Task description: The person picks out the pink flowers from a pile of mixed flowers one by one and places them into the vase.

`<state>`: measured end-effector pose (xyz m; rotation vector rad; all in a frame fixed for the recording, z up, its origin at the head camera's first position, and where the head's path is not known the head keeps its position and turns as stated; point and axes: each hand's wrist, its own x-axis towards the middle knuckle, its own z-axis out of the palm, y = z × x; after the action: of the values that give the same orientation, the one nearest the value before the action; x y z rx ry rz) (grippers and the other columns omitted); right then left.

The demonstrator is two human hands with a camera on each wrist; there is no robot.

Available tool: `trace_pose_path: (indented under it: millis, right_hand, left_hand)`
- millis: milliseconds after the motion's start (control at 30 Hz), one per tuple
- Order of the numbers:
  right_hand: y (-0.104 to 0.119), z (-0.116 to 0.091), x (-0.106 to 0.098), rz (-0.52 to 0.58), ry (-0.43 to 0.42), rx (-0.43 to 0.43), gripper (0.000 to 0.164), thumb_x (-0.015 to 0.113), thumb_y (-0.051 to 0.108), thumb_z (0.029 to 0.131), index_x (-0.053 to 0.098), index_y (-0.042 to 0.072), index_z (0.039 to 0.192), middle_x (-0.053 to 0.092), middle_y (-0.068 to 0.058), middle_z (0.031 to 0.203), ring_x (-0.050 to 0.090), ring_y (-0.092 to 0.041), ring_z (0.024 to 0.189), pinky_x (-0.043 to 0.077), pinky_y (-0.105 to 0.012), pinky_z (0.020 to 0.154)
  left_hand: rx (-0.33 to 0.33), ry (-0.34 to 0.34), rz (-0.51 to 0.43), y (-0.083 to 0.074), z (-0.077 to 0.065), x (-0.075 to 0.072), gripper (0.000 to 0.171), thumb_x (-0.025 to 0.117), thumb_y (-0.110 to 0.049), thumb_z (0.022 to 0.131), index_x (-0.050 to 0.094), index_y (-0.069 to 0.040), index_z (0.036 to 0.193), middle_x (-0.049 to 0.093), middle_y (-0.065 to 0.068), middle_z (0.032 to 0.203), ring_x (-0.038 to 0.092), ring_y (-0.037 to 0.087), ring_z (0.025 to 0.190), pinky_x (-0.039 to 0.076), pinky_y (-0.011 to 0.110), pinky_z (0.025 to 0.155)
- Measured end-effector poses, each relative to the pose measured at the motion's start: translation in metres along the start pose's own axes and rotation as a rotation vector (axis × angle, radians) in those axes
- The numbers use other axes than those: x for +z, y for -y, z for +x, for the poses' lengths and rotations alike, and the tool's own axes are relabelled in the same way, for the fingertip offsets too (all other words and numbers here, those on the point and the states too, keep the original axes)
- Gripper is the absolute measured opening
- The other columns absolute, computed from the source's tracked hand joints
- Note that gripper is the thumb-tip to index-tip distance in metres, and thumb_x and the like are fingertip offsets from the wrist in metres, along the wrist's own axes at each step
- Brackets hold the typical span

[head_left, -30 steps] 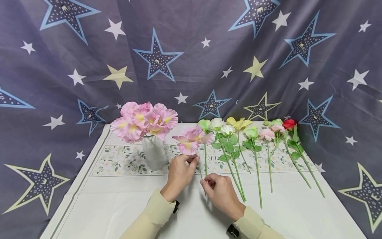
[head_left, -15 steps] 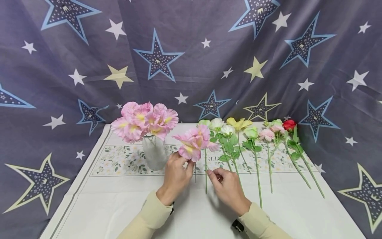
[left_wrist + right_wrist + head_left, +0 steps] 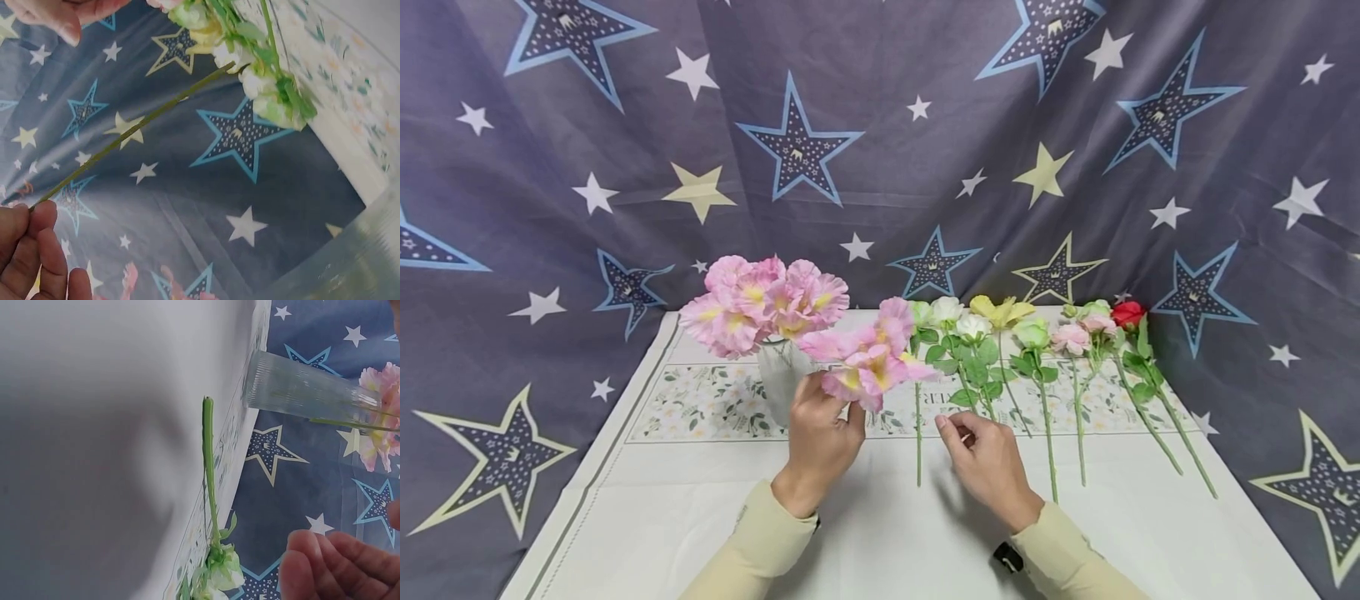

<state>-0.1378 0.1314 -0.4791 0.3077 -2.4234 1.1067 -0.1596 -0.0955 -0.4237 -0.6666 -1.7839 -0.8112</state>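
My left hand (image 3: 822, 446) pinches the stem of a pink flower with yellow centres (image 3: 876, 367), just below its bloom. The left wrist view shows the thin green stem (image 3: 131, 131) running out from those fingertips (image 3: 44, 215) to a free end. A clear ribbed glass vase (image 3: 294, 384) stands directly beside the left hand, partly hidden behind it in the head view. More pink blooms (image 3: 763, 304) fill its mouth. My right hand (image 3: 988, 467) hovers to the right with fingers loosely curled around nothing, near a green-stemmed flower lying on the table.
Several flowers lie in a row on the white-covered table (image 3: 700, 508): white roses (image 3: 973, 325), a yellow flower (image 3: 1002, 310), a green rose (image 3: 1032, 333), pink ones (image 3: 1071, 338) and a red rose (image 3: 1127, 313). A floral runner (image 3: 692, 404) crosses beneath. Star-patterned cloth (image 3: 887, 167) hangs behind.
The right hand has let go of the pink flower's stem and drawn away to the right. The left hand has carried the flower left, closer to the vase.
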Motion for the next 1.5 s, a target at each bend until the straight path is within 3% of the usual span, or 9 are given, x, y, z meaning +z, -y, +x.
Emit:
trace_pose_path:
  millis: [367, 733, 1000, 1500]
  right_hand:
    - [-0.003, 0.001, -0.003, 0.009, -0.008, 0.018, 0.018, 0.071, 0.028, 0.099, 0.078, 0.014, 0.09, 0.071, 0.007, 0.073, 0.064, -0.004, 0.061, 0.054, -0.024, 0.059]
    - [-0.004, 0.001, -0.004, 0.008, -0.011, 0.036, 0.017, 0.071, 0.029, 0.098, 0.078, 0.015, 0.091, 0.069, 0.008, 0.07, 0.061, -0.003, 0.059, 0.053, -0.023, 0.058]
    - [-0.007, 0.001, -0.006, 0.014, -0.018, 0.037, 0.016, 0.072, 0.027, 0.098, 0.078, 0.013, 0.093, 0.069, 0.006, 0.071, 0.063, -0.006, 0.06, 0.053, -0.024, 0.058]
    - [-0.008, 0.001, -0.007, 0.006, -0.025, 0.052, 0.015, 0.072, 0.027, 0.098, 0.078, 0.014, 0.092, 0.069, 0.008, 0.071, 0.062, -0.003, 0.06, 0.053, -0.025, 0.059]
  left_hand:
    - [0.024, -0.109, 0.043, 0.006, 0.014, -0.016, 0.021, 0.056, 0.01, 0.078, 0.06, -0.007, 0.066, 0.068, 0.006, 0.073, 0.055, 0.03, 0.066, 0.043, 0.044, 0.072]
    - [0.073, -0.209, 0.088, 0.015, 0.028, -0.031, 0.016, 0.048, 0.007, 0.069, 0.057, -0.006, 0.072, 0.061, 0.008, 0.069, 0.049, 0.032, 0.062, 0.034, 0.045, 0.066]
    - [0.059, -0.279, 0.098, 0.019, 0.039, -0.039, 0.014, 0.053, 0.006, 0.071, 0.063, -0.002, 0.076, 0.067, 0.015, 0.077, 0.061, 0.036, 0.073, 0.037, 0.051, 0.072]
    - [0.038, -0.399, 0.179, 0.029, 0.062, -0.049, 0.021, 0.052, 0.011, 0.069, 0.066, -0.002, 0.079, 0.07, 0.016, 0.08, 0.062, 0.037, 0.073, 0.033, 0.052, 0.067]
